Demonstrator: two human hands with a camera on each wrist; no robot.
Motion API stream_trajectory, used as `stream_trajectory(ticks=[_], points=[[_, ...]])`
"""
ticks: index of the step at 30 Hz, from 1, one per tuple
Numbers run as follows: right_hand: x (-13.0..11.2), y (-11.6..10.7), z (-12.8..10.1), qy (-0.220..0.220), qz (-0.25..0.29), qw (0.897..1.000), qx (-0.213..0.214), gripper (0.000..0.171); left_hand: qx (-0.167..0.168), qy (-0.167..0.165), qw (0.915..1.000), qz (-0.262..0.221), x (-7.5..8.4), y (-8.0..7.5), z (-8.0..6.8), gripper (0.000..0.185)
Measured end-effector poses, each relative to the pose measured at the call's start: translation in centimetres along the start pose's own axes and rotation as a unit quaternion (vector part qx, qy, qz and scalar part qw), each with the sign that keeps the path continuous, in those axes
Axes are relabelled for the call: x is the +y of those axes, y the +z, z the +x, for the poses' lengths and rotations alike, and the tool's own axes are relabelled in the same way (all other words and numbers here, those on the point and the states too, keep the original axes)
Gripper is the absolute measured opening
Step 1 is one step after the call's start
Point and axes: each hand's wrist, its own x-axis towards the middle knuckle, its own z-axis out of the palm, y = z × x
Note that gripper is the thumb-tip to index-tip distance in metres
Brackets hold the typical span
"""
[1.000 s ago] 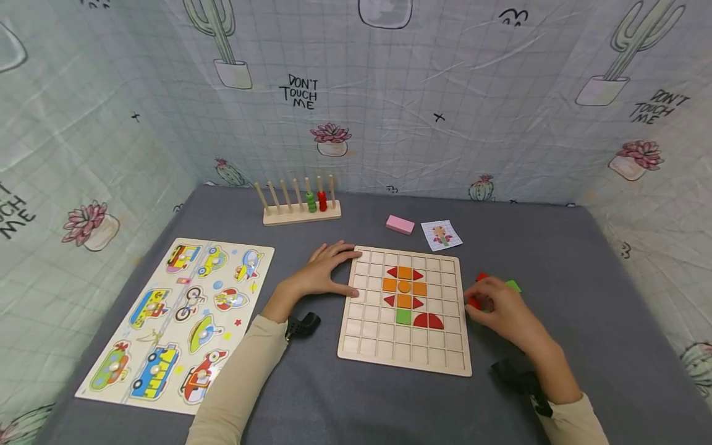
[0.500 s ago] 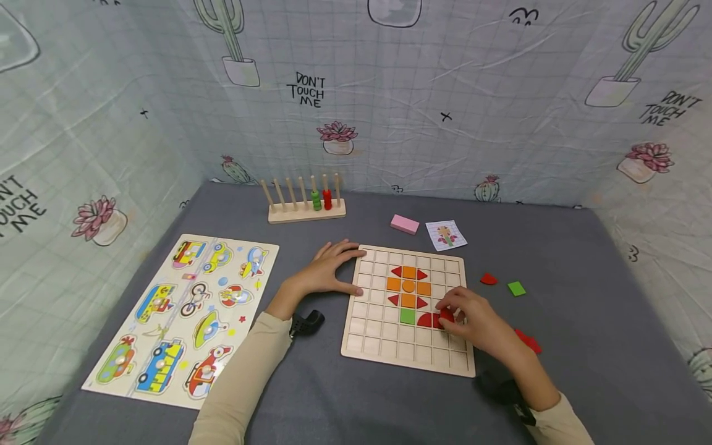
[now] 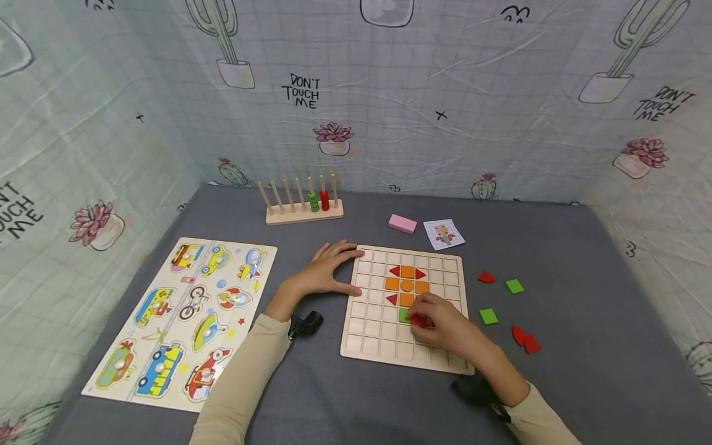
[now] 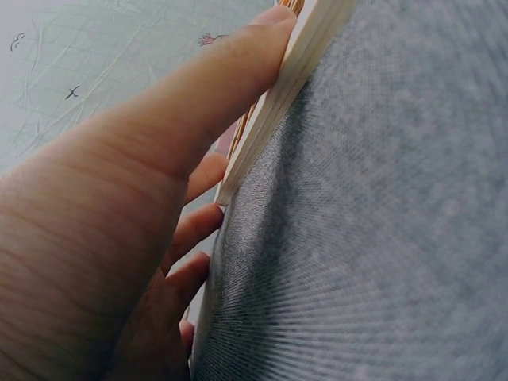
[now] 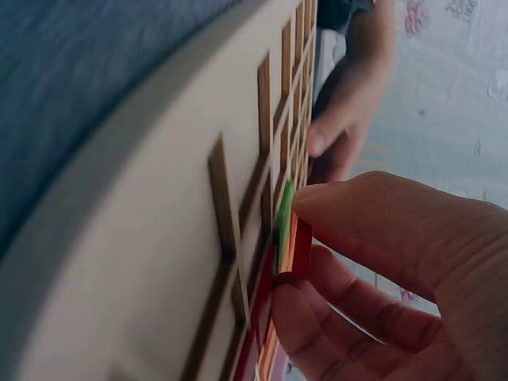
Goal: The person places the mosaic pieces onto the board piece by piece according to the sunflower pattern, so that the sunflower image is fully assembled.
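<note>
Head view high above the grid board [image 3: 406, 309]; both wrist views close, skimming along its edges [image 4: 270, 103] [image 5: 119, 238].

The words "DON'T TOUCH ME" are showing in black hand-drawn capitals on the printed backdrop cloth [image 3: 389, 123], set in three lines at the far wall beside a potted cactus drawing. The same words are repeating at the far right, under another cactus. On the left wall only "TOUCH ME" is reading in full, its top line cut by the frame edge. Nothing else is bearing legible writing.
</note>
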Motion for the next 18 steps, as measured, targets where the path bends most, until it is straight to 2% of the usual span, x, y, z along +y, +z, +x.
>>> stream_trajectory(ticks=[14, 18], points=[[-1.0, 1.5, 2.5, -0.021, -0.011, 1.0, -0.013, 0.008, 0.002, -0.006, 1.0, 0.006, 0.1, -0.1, 0.0, 0.085], [-1.1, 2.0, 3.0, -0.013, -0.017, 1.0, -0.015, 0.009, 0.001, -0.007, 1.0, 0.007, 0.2, -0.1, 0.0, 0.085]])
